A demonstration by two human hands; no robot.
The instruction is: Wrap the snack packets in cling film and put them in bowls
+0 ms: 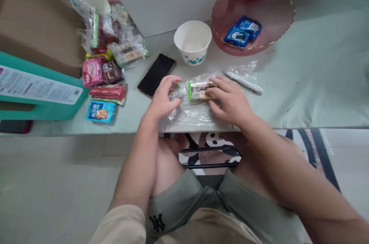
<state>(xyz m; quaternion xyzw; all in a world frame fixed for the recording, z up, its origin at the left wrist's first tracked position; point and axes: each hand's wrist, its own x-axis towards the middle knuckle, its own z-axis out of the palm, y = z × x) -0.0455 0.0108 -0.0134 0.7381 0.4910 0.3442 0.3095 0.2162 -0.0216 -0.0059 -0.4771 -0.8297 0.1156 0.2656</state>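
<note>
Two wrapped snack bars [198, 90] with green ends lie side by side on a clear plastic bag [196, 115] near the table's front edge. My right hand [230, 101] grips their right end, its fingers over the wrappers and its thumb along the lower side; that end is hidden. At the left of the bars, my left hand [164, 99] is open, thumb and fingers apart in a curve beside the crumpled plastic. Behind my left hand lies a black phone [158, 74]. A white pen-like tool [244, 82] rests right of the bars.
A white paper bowl [192, 40] stands behind the bars. Blue packets [243, 31] lie in a pink scalloped bowl [276, 24]. Several wrapped snacks [99, 71] are piled at the left, beside a teal box [43, 90] and a cardboard box [37, 24].
</note>
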